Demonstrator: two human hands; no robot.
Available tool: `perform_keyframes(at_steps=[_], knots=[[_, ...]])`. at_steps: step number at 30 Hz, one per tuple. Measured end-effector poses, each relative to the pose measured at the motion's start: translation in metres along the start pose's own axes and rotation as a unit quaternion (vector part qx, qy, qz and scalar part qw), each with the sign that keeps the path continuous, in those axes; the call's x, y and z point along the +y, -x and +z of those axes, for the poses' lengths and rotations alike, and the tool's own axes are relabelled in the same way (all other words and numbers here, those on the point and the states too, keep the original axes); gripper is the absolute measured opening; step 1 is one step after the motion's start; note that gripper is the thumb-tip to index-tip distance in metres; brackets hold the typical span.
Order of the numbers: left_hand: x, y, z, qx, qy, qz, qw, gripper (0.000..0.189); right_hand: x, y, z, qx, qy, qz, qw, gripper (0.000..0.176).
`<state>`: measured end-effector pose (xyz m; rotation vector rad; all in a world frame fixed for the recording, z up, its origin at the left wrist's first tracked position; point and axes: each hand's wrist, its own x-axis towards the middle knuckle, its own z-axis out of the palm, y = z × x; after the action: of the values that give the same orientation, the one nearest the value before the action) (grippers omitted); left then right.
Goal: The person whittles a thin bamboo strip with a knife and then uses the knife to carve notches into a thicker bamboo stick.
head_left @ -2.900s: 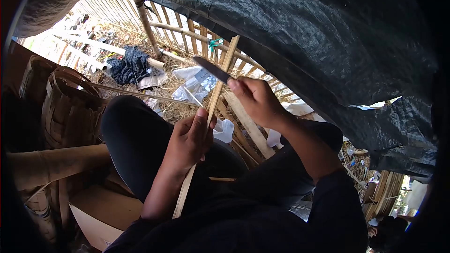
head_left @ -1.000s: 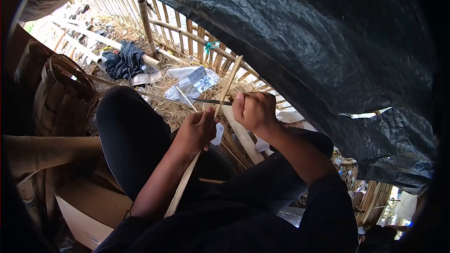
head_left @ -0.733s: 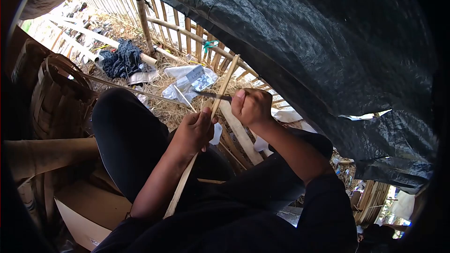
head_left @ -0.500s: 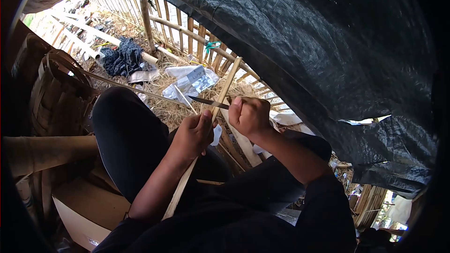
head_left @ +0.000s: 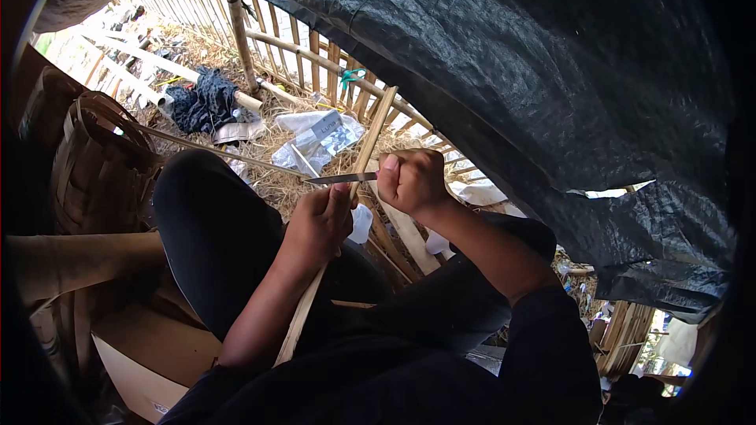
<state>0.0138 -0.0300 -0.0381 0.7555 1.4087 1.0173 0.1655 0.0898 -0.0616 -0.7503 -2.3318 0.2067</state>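
A long, pale bamboo strip (head_left: 373, 136) slants from my lap up toward the fence. My left hand (head_left: 320, 224) is closed around its middle, thumb on top. In my right hand (head_left: 412, 181) is a knife (head_left: 339, 179), its handle hidden by my fingers. The blade points left and lies across the strip, just above my left thumb. Below my left wrist, the strip's lower end (head_left: 298, 323) runs down against my dark clothing.
Woven baskets (head_left: 102, 161), a thick bamboo pole (head_left: 94, 260) and a cardboard box (head_left: 146, 362) are at my left. Ahead lie plastic wrappers (head_left: 323, 132), a dark cloth (head_left: 203, 102) and a bamboo fence (head_left: 303, 55). Black tarpaulin (head_left: 535, 71) hangs over the right side.
The knife has slid down the strip toward my left thumb, and its blade now lies more level. My right hand has moved slightly left and down.
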Motion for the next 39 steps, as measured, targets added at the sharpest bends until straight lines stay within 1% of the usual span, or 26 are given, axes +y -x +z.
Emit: perform_keyframes(at_steps=[1,5,6,7,9,11,12,13,14,15,16,17,19,22,25,26,27,29,30,31,32,33,35,36,39], knots=[[0.001,-0.002,0.001,0.006,-0.005,0.018,1.000,0.044,0.002,-0.003,0.002,0.007,-0.014,-0.004,1.000,0.035],[0.008,0.003,-0.001,0.012,-0.006,0.011,1.000,0.045,0.016,-0.006,0.007,0.024,-0.021,-0.023,0.999,0.034],[0.010,0.006,-0.003,0.008,-0.008,0.003,1.000,0.045,0.019,-0.010,0.007,0.058,0.018,0.021,0.998,0.037],[0.011,0.006,-0.005,0.004,-0.013,-0.004,1.000,0.045,0.029,-0.016,0.001,0.069,0.074,0.036,0.994,0.040],[0.011,0.006,-0.004,0.013,-0.018,0.008,1.000,0.047,0.029,-0.018,-0.004,0.055,0.103,0.049,0.992,0.041],[0.009,0.007,-0.002,0.020,-0.025,0.014,0.999,0.048,0.012,-0.010,0.000,0.045,0.092,0.032,0.994,0.039],[0.007,0.007,-0.001,0.024,-0.050,0.031,0.998,0.052,-0.005,-0.011,-0.006,0.032,0.086,0.002,0.996,0.037],[0.006,0.007,-0.001,0.030,-0.075,0.048,0.996,0.055,-0.005,-0.008,-0.004,0.014,0.090,-0.009,0.996,0.035],[0.004,0.007,-0.001,0.030,-0.077,0.045,0.996,0.055,0.004,-0.008,-0.003,0.016,0.071,-0.017,0.997,0.036],[0.002,0.008,-0.001,0.029,-0.087,0.065,0.994,0.055,0.016,-0.008,-0.002,0.019,0.053,-0.025,0.998,0.036],[0.002,0.007,-0.001,0.029,-0.096,0.088,0.991,0.055,0.023,-0.008,0.000,0.021,0.084,0.001,0.996,0.037],[0.003,0.008,-0.003,0.029,-0.097,0.088,0.991,0.055,0.032,-0.011,0.002,0.028,0.065,-0.013,0.997,0.038],[0.006,0.009,-0.006,0.044,-0.098,0.052,0.993,0.054,0.017,-0.010,0.002,0.016,0.119,0.019,0.993,0.036],[0.000,0.008,-0.004,0.048,-0.105,0.063,0.991,0.052,0.000,-0.004,0.001,0.014,0.102,0.001,0.995,0.033],[-0.002,0.008,0.001,0.041,-0.136,0.081,0.987,0.052,0.025,-0.011,0.000,0.033,0.071,-0.012,0.997,0.034],[0.002,0.011,-0.001,0.023,-0.099,0.057,0.993,0.052,0.030,-0.016,-0.002,0.038,0.141,0.026,0.989,0.037],[0.007,0.015,-0.001,0.022,-0.099,0.057,0.993,0.052,0.034,-0.025,-0.003,0.066,0.152,0.019,0.986,0.040],[0.015,0.019,-0.001,0.011,-0.075,0.030,0.997,0.052,0.024,-0.022,-0.008,0.049,0.153,0.026,0.987,0.039],[0.013,0.018,0.000,0.011,-0.075,0.028,0.997,0.052,0.008,-0.015,-0.008,0.026,0.118,0.011,0.993,0.036],[0.008,0.015,0.000,0.017,-0.093,0.050,0.994,0.053,-0.003,-0.008,-0.008,0.003,0.083,-0.004,0.997,0.034],[0.005,0.014,0.001,0.023,-0.111,0.072,0.991,0.053,-0.004,-0.005,-0.007,-0.007,0.096,-0.012,0.995,0.038],[0.007,0.016,0.001,0.021,-0.113,0.070,0.991,0.053,0.003,-0.004,-0.005,-0.007,0.095,-0.008,0.995,0.038],[0.016,0.017,0.004,0.008,-0.097,0.042,0.994,0.053,0.026,-0.012,-0.001,0.023,0.070,0.006,0.997,0.037],[0.016,0.017,0.003,0.007,-0.096,0.043,0.994,0.053,0.026,-0.016,-0.003,0.022,0.089,0.035,0.995,0.036],[0.012,0.017,0.002,0.008,-0.072,0.029,0.997,0.053,0.008,-0.011,-0.003,0.012,0.120,0.036,0.992,0.037]])
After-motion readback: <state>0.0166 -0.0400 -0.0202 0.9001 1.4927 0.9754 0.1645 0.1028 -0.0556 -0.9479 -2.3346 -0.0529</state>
